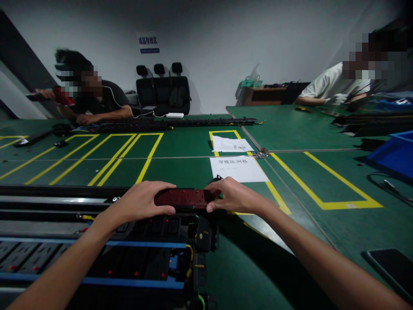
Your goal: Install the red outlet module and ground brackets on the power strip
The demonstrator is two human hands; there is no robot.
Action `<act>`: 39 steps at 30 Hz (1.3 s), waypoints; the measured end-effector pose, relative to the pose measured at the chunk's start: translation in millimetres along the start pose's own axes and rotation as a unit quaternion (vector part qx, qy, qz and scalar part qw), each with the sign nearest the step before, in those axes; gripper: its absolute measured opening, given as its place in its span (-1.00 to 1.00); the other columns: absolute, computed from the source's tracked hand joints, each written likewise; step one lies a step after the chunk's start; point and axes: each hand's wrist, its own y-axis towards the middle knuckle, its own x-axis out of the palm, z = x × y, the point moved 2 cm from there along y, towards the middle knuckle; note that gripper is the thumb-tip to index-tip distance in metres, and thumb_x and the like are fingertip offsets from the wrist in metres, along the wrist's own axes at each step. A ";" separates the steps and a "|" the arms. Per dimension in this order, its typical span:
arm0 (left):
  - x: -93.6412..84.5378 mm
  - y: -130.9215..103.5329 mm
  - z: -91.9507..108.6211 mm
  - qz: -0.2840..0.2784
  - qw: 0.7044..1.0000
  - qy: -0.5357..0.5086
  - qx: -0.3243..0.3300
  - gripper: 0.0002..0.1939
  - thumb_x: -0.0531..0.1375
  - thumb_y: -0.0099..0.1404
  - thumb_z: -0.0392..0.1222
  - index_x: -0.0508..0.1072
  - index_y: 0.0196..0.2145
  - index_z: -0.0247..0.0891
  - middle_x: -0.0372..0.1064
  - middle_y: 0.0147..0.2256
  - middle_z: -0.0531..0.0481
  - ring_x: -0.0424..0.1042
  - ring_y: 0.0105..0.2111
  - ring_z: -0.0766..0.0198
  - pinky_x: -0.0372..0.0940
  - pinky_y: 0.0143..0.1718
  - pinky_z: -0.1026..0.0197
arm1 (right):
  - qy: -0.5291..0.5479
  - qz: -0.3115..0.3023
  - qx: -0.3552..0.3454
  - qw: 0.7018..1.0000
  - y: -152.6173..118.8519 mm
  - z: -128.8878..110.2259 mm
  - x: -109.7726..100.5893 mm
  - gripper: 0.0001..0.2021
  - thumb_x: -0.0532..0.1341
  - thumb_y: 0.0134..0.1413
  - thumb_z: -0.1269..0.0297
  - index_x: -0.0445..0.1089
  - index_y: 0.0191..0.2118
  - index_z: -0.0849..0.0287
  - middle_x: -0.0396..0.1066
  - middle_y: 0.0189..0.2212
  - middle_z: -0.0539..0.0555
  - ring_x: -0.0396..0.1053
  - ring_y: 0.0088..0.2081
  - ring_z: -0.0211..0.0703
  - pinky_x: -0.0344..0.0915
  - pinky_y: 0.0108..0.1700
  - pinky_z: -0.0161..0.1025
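Observation:
A dark red socket strip [183,198] with several outlets lies across the middle of the view, between my two hands. My left hand [142,200] grips its left end, thumb on the near side and fingers on the far side. At its right end, my right hand [229,194] pinches the strip with thumb and fingers; a small black part sticks up behind those fingers. Just nearer to me lies a black socket row [161,226] with a black end piece [204,232]. A blue-edged power strip [135,263] with red dots lies closer still, partly behind my left forearm.
Two printed paper sheets [238,169] lie on the green table [180,168] marked with yellow tape. A phone-like black slab [392,269] is at right, below a blue bin [395,153]. Two people sit across the table; a long black strip [213,123] lies near the left one.

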 end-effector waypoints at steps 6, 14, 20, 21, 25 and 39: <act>0.8 0.7 0.2 0.002 1.000 -0.001 0.001 -0.27 0.25 0.23 0.35 0.44 0.20 -0.17 0.49 0.11 -0.15 0.48 0.06 -0.05 0.32 0.07 -0.02 | 0.014 0.029 -0.030 0.999 -1.6 2.5 5.8 -0.75 0.34 0.07 0.16 0.55 -0.19 0.22 0.47 -0.45 0.01 0.28 -0.46 -0.25 0.06 -0.42 -0.26; 2.6 0.4 -0.4 0.015 1.000 -0.001 0.003 -0.31 0.25 0.25 0.28 0.45 0.18 -0.19 0.48 0.10 -0.16 0.48 0.06 -0.07 0.34 0.06 -0.04 | -0.023 0.040 -0.050 0.998 1.9 3.3 8.5 -0.68 0.38 0.05 0.07 0.53 -0.20 0.22 0.46 -0.44 0.03 0.29 -0.44 -0.24 0.06 -0.40 -0.27; 8.9 1.1 9.8 0.046 0.999 -0.005 0.028 -0.35 0.25 0.30 0.23 0.42 0.20 -0.19 0.46 0.12 -0.15 0.47 0.07 -0.01 0.34 0.09 -0.02 | -0.031 0.028 -0.029 0.999 4.2 -1.9 5.8 -0.73 0.42 0.03 0.14 0.51 -0.22 0.21 0.40 -0.49 -0.03 0.25 -0.49 -0.28 0.00 -0.45 -0.28; 10.3 2.2 11.2 0.048 0.998 -0.011 0.031 -0.36 0.25 0.30 0.22 0.43 0.20 -0.20 0.46 0.12 -0.15 0.47 0.07 -0.01 0.34 0.10 -0.02 | -0.016 0.025 -0.028 0.999 5.0 -1.4 6.2 -0.73 0.41 0.03 0.14 0.51 -0.23 0.21 0.40 -0.50 -0.03 0.24 -0.49 -0.28 0.00 -0.46 -0.28; 13.8 5.7 11.8 0.052 0.998 -0.015 0.030 -0.35 0.26 0.29 0.23 0.44 0.19 -0.22 0.47 0.12 -0.16 0.46 0.10 -0.02 0.32 0.13 -0.05 | 0.032 0.012 -0.026 0.999 7.2 1.1 8.8 -0.71 0.41 0.03 0.11 0.51 -0.22 0.22 0.37 -0.50 -0.05 0.21 -0.49 -0.29 0.00 -0.46 -0.29; 12.0 4.9 11.2 0.043 0.999 -0.015 0.023 -0.34 0.26 0.28 0.24 0.43 0.20 -0.21 0.46 0.13 -0.18 0.45 0.10 -0.05 0.32 0.12 -0.08 | 0.006 0.065 0.014 0.998 3.3 -8.3 15.8 -0.65 0.40 0.00 0.17 0.54 -0.10 0.24 0.50 -0.40 0.06 0.32 -0.44 -0.21 0.06 -0.41 -0.26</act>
